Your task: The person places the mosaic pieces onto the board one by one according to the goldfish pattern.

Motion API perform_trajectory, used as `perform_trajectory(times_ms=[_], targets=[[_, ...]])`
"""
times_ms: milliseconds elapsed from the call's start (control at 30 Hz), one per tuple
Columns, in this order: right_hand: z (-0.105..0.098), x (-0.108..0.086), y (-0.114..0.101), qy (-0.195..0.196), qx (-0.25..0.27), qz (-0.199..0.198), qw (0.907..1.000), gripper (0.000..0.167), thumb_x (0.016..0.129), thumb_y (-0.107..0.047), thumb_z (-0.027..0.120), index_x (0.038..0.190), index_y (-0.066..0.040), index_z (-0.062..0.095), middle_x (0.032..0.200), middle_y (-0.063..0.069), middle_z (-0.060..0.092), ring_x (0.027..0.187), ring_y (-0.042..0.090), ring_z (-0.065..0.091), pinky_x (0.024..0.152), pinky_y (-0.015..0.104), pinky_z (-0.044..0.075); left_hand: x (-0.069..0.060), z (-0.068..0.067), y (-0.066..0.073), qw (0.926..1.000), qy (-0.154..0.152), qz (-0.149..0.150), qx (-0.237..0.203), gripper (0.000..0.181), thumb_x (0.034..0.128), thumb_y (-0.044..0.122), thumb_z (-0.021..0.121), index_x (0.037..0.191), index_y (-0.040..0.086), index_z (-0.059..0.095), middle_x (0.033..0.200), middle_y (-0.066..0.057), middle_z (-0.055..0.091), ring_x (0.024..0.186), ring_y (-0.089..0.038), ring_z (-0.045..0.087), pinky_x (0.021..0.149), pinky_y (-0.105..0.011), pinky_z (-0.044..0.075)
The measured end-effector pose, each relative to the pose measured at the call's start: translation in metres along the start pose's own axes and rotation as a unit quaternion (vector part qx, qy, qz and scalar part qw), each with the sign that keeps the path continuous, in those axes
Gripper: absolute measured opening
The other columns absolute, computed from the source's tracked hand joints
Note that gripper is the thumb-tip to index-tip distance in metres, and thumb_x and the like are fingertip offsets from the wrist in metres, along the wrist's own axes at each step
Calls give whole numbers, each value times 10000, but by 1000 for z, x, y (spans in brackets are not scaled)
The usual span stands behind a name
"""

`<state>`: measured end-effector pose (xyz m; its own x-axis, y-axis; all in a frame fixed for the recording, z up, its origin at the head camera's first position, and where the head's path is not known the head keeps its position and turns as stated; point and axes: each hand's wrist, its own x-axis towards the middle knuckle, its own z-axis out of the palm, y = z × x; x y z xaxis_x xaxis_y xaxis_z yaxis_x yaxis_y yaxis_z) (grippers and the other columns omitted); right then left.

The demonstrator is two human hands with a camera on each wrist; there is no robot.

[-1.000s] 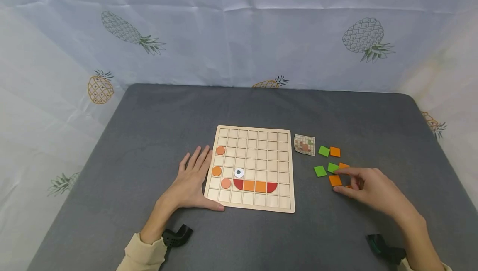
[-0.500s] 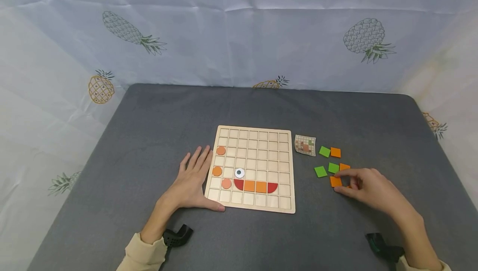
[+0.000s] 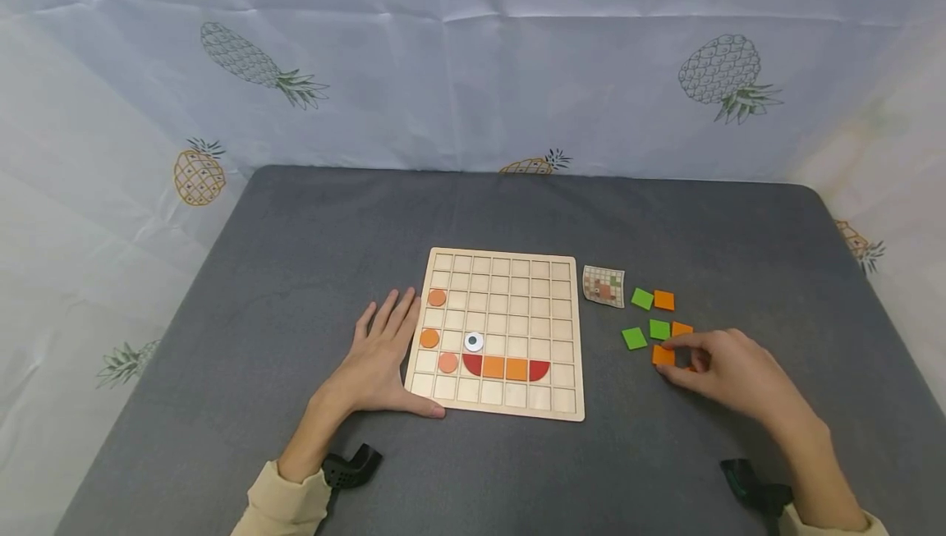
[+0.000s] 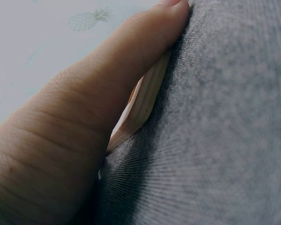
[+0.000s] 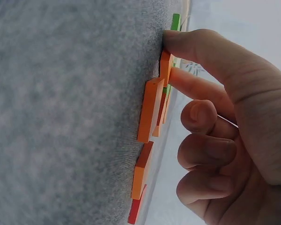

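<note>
Fingers [image 3: 687,340] of the right hand [image 3: 732,376] pinch an orange tile [image 3: 661,355] at the grey surface [image 3: 628,462]; green tiles [image 3: 633,339] lie just beside; a picture card [image 3: 603,286] lies beyond; fingers of the left hand [image 3: 377,368] spread along the left edge of a wooden grid board [image 3: 498,304].

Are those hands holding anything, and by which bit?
The right-hand grip pinches a flat orange square tile by its edges, between thumb and index finger. The left-hand grip holds nothing; it rests spread against the pale wooden grid board.
</note>
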<state>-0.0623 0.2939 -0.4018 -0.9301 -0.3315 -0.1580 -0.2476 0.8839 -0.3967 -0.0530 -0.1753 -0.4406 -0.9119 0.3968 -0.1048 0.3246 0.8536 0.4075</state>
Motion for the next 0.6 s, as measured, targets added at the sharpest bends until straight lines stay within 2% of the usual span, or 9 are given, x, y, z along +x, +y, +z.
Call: perform_trajectory(times_ms=[333, 600], targets=[[-2, 0, -7, 260, -201, 52, 9994, 301, 808, -266, 855, 1059, -108, 805, 581, -88, 428, 505, 18, 315, 510, 213, 215, 0, 0, 0, 10000, -79, -54, 15, 1534, 539, 775, 837, 1653, 64, 59, 1741, -148, 44, 1612, -393, 6, 1250, -644, 11], [-13, 6, -21, 295, -309, 11, 9991, 313, 810, -304, 855, 1048, -107, 808, 571, -81, 422, 503, 35, 314, 506, 220, 203, 0, -1, 2, 9999, -85, -90, 10, 1539, 531, 777, 835, 1654, 67, 59, 1742, -144, 41, 1613, -389, 5, 1252, -640, 10]])
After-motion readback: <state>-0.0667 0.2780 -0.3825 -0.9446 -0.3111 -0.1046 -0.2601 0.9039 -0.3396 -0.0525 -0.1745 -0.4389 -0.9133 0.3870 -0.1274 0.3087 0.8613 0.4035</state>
